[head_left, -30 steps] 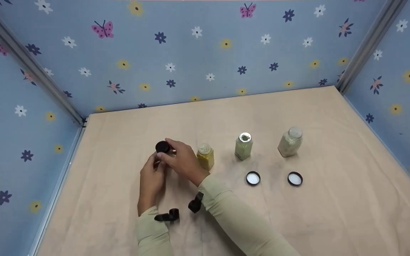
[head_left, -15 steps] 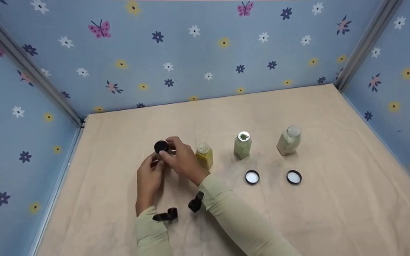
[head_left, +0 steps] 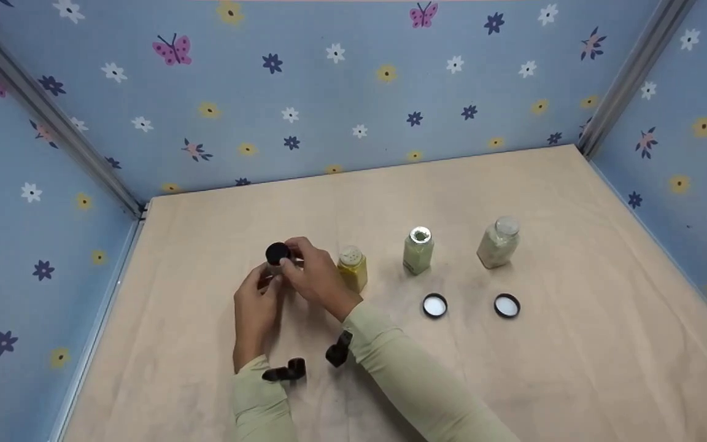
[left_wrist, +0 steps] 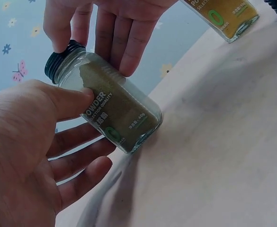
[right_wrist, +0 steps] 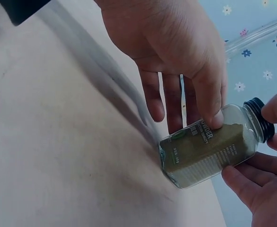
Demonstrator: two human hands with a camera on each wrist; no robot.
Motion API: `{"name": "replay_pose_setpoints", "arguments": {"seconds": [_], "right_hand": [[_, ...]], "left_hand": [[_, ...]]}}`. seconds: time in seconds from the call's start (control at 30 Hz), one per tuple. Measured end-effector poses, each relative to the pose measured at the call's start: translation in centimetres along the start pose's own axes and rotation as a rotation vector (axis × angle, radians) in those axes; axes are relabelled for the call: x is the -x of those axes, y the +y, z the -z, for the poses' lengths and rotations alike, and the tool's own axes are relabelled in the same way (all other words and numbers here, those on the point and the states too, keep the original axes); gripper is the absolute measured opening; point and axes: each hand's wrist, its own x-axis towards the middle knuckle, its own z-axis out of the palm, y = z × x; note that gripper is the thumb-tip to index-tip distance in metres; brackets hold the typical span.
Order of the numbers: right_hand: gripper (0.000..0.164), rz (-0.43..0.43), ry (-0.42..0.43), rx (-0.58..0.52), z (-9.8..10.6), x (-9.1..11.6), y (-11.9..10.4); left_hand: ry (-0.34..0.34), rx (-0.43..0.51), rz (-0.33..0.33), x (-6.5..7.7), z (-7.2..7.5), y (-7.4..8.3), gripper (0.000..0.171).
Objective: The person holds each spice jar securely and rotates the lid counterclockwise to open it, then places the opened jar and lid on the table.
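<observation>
A square glass spice jar (left_wrist: pixel 121 104) of brown-green powder, labelled POWDER, is tilted between both hands in the wrist views. My left hand (head_left: pixel 256 313) grips its body, thumb pressing on the label. With thumb and fingers my right hand (head_left: pixel 316 276) pinches the black ribbed cap (head_left: pixel 278 253), which sits on the jar's neck. Most of the jar is hidden behind the hands in the head view. Just right of the right hand stands a yellow spice jar (head_left: pixel 353 273) with a perforated shaker top and no cap.
Farther right stand an uncapped green jar (head_left: pixel 418 256) with a silvery rim and a pale jar (head_left: pixel 498 245). In front of them, two black caps lie with white linings up, a nearer-middle cap (head_left: pixel 435 306) and a right cap (head_left: pixel 507 306). Flowered blue walls (head_left: pixel 353 92) enclose the cloth-covered table.
The right thumb has shifted slightly across the cap's near edge, and the left hand has moved a little left. The cap stays on the jar; the other jars and caps have not moved.
</observation>
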Motion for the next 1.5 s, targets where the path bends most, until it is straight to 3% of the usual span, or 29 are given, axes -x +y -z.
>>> {"name": "replay_pose_setpoints", "arguments": {"seconds": [0.37,0.77,1.03,1.5], "right_hand": [[0.045,-0.017,0.008,0.07,-0.09,0.28,-0.38],[0.048,-0.038,0.009,0.158,-0.09,-0.21,-0.43],[0.048,-0.048,-0.007,0.103,-0.07,-0.05,-0.29],[0.025,-0.032,0.04,-0.005,-0.27,0.07,0.04]], "left_hand": [[-0.017,0.012,0.027,0.24,0.26,-0.05,0.036],[-0.033,0.001,0.029,-0.14,0.22,0.18,0.035],[-0.031,-0.006,0.028,-0.12,0.25,0.0,0.034],[-0.048,0.022,0.035,0.08,0.35,0.21,0.035]]}}
